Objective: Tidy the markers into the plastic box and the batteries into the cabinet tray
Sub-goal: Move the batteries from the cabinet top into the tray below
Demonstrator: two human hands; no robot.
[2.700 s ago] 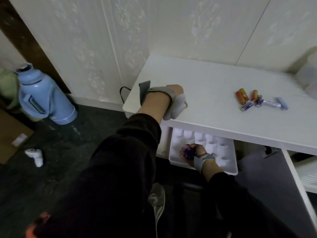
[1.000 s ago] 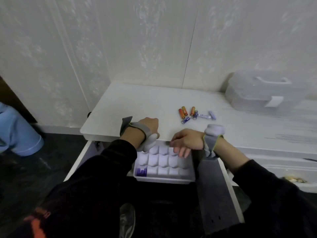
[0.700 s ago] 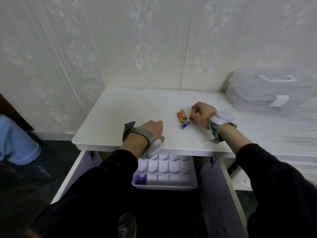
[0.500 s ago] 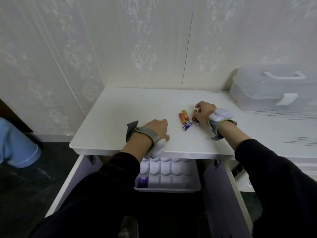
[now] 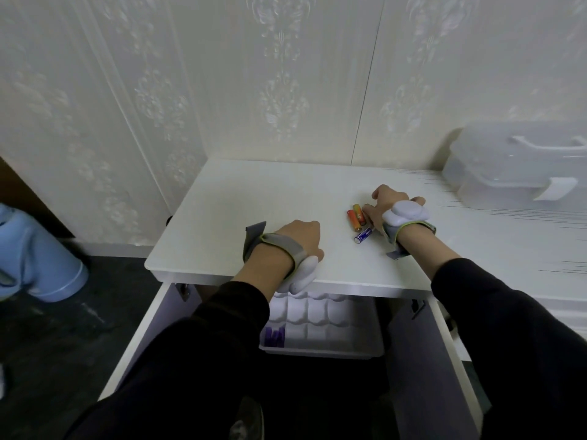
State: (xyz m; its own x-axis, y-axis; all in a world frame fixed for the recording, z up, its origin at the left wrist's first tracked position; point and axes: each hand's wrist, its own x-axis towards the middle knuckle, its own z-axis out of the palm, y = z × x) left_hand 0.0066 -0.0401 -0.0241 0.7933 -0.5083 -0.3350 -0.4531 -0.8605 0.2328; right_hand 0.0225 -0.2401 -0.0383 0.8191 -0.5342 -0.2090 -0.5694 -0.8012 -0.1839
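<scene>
Countertop point(image 5: 254, 201), batteries point(image 5: 355, 219) beside grip of right hand point(image 5: 386, 204).

Bare cabinet top point(image 5: 254, 198) left of batteries point(image 5: 357, 219)

1. Left hand point(image 5: 300, 238): fingers curled under, resting on the white tabletop point(image 5: 254, 198) near its front edge.
2. Right hand point(image 5: 386, 204): fingers curled, just beside two orange batteries point(image 5: 352, 219) and a blue battery point(image 5: 363, 235); it possibly grips something hidden beneath it.
3. Compartment tray point(image 5: 317, 315): white, below the tabletop between the open cabinet doors point(image 5: 143, 328), with purple batteries point(image 5: 274, 336) in a front-row cell.
4. Plastic box point(image 5: 521, 166): lid closed, at the far right against the wall.
</scene>
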